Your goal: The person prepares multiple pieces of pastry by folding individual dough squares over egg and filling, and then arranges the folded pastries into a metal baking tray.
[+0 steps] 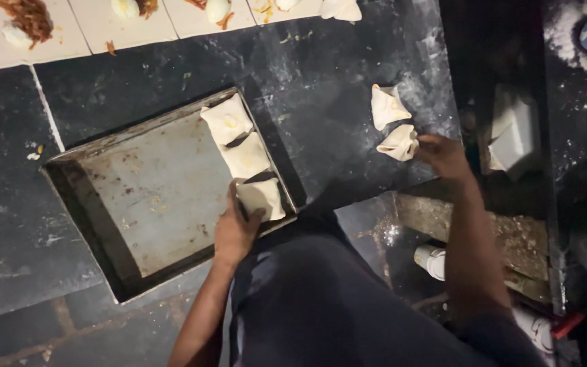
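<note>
— Where's the pastry?
— One folded pastry [261, 198] lies in the tray's [151, 197] near right corner, last in a row of three. The left hand [234, 230] is closed on its edge.
— And the right hand [443, 155]?
— Out on the dark counter [327, 102], fingers curled on another parcel [398, 143]; a third one [386, 105] lies just beyond.
— Anything else?
— Filled dough squares [69, 27] line the far edge.

No screens, signs or readable labels. A white-grey boxy carton [511, 132] sits in the dark gap right of the counter. A white cylindrical container [431, 261] with an orange band lies low under the counter edge. A second white container [537, 329] is at bottom right, partly hidden.
</note>
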